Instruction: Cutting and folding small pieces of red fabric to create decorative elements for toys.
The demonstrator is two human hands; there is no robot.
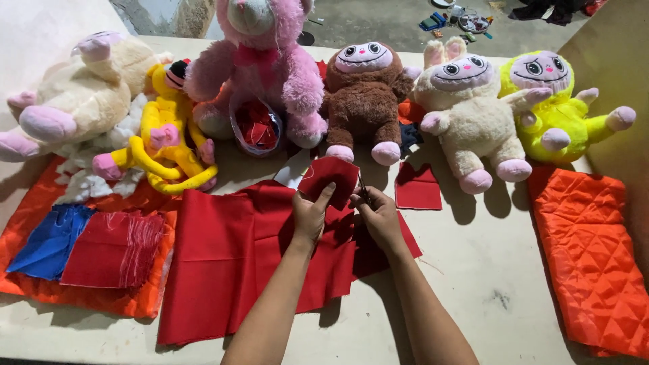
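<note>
My left hand [309,215] pinches a small piece of red fabric [331,177], holding it up above the large red cloth [230,257] spread on the table. My right hand [378,215] grips a pair of scissors [363,189], whose dark blades point up at the right edge of the small piece. Both forearms come in from the bottom edge over the red cloth.
A row of plush toys lines the back: cream [74,94], yellow [165,142], pink [260,61], brown [365,94], beige [466,111], lime [554,108]. A red square [418,188] lies nearby. Orange quilted fabric [588,257] lies right; blue [47,240] and red [111,247] pieces sit left.
</note>
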